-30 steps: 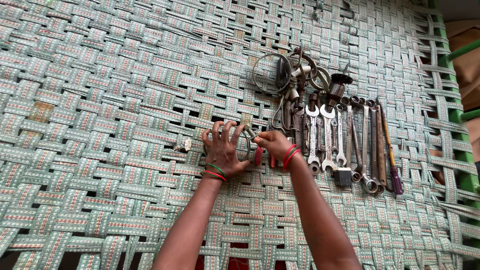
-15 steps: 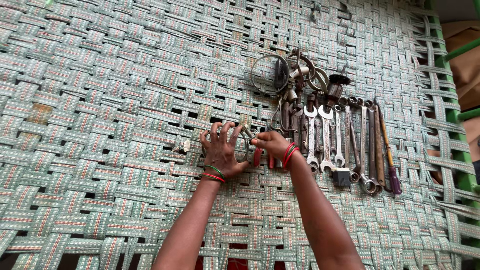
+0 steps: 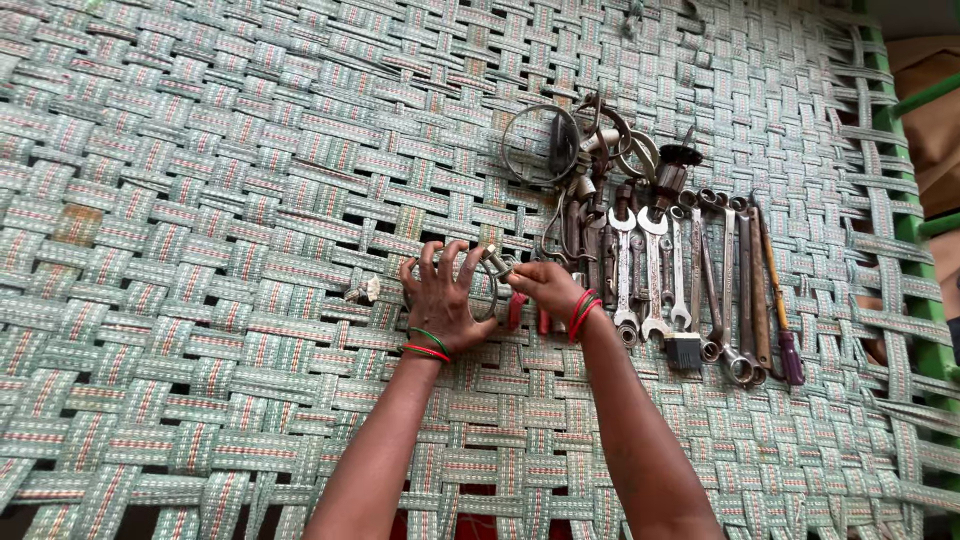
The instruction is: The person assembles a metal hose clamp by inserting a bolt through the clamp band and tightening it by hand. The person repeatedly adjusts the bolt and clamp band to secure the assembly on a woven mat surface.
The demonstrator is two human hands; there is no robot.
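My left hand [image 3: 442, 295] lies on the woven green strap surface [image 3: 200, 200] with fingers spread, curled around a metal ring clamp [image 3: 490, 290]. My right hand [image 3: 545, 285] is closed on red-handled pliers [image 3: 516, 310] and touches the clamp's small screw end [image 3: 494, 260]. Both wrists carry red and green bangles. Just right of my right hand lies a row of wrenches [image 3: 650, 270].
Further spanners and a screwdriver with a purple tip [image 3: 778, 290] lie in the row. A small brush [image 3: 684, 350] rests at its near end. Wire rings and clamps [image 3: 560, 145] sit behind. A small metal piece [image 3: 363, 292] lies left of my left hand. A green frame rail [image 3: 915, 230] runs along the right.
Both hands stay at the same spot on the ring clamp; the fingers have shifted only slightly. The view has barely moved.
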